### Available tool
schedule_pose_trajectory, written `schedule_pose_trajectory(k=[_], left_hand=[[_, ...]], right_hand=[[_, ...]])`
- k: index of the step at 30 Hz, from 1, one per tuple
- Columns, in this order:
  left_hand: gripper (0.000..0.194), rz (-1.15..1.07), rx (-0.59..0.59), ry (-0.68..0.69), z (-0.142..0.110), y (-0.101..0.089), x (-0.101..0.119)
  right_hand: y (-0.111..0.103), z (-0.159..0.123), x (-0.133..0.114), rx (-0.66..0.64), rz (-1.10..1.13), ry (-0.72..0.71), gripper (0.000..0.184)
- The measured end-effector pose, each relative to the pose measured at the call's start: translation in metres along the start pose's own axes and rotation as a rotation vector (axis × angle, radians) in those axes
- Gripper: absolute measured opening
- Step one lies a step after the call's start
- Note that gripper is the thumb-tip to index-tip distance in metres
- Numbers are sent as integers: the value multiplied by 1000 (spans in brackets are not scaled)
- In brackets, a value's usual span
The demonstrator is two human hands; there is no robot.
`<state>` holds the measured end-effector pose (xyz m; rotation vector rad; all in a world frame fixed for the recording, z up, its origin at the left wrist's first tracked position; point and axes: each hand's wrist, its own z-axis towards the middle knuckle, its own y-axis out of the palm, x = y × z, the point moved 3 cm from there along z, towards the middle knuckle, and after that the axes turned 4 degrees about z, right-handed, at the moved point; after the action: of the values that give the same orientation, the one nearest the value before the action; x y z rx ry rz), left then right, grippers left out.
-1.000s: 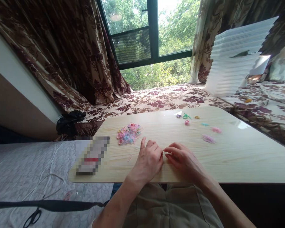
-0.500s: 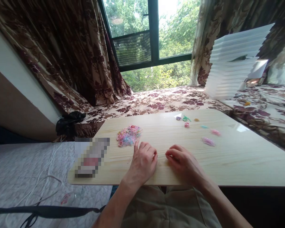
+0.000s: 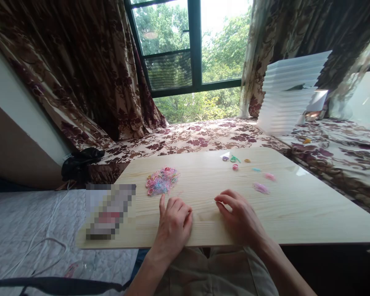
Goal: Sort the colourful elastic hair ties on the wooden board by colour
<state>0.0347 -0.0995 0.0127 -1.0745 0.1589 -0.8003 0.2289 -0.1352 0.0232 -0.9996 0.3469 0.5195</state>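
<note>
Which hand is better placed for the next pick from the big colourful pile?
Left, I'd say: the left hand has one finger right by the near edge of the pile; the right hand is farther off.

Thin multicoloured bands [image 3: 162, 181] lay in a loose, tangled pile left of the frame's centre, while small separate clusters [image 3: 261, 188], purple, green, reddish pink, yellow, blue, pink and lilac, dotted the pale surface [image 3: 305, 209] right of centre.

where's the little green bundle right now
In the head view, the green bundle lies near the table's far edge, right of centre, between the purple bundle and the yellow one.
</note>
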Motion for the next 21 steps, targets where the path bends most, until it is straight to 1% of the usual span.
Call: schedule_pose_trajectory(k=[3, 5, 7, 11, 13, 16, 21], left_hand=[[17, 5, 39, -4, -2, 0, -1], [17, 4, 65, -2, -3, 0, -1], [16, 0, 94, 0, -3, 1, -2], [13, -17, 121, 5, -3, 3, -3], [12, -21, 122, 7, -4, 3, -3], [11, -22, 117, 11, -4, 3, -4], [10, -15, 118, 9, -4, 3, -4]], right_hand=[[-19, -4, 12, 44, -61, 25, 23], [-36, -7, 28, 93, -109, 52, 24], [-56, -12, 49, 161, -154, 88, 26], [-92, -15, 94, 223, -245, 242, 29], [-104, -10, 111, 198, -318, 328, 30], [-110, 10, 126, 124, -429, 406, 30], [-102, 53, 143, 36, -506, 433, 28]])
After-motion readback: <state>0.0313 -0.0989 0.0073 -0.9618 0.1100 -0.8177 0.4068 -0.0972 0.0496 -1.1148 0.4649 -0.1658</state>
